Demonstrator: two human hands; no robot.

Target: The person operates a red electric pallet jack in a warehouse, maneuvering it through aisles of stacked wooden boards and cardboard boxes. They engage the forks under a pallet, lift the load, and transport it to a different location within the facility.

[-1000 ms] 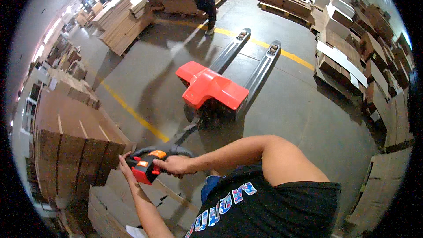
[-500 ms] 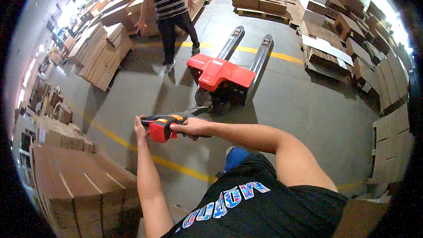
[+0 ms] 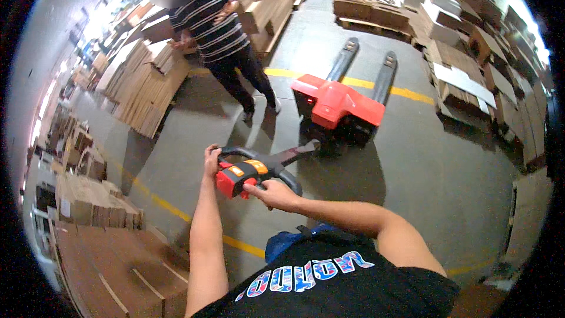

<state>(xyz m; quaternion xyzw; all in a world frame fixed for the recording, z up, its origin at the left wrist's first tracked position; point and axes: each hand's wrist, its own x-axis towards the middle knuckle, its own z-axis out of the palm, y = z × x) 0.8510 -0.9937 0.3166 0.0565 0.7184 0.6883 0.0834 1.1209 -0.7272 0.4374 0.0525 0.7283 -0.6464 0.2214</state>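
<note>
Both hands' grip holds the pallet jack handle (image 3: 254,171) on grey concrete floor (image 3: 435,165) among cardboard stacks (image 3: 147,82).

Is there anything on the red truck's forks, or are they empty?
Empty. Both forks of the red pallet truck lie bare on the grey floor, nothing stacked on them.

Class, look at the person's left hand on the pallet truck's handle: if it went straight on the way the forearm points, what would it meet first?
Probably bare floor, then the striped-shirted co-worker's legs; depth is hard to judge. The left hand points up-frame from the handle.
</note>
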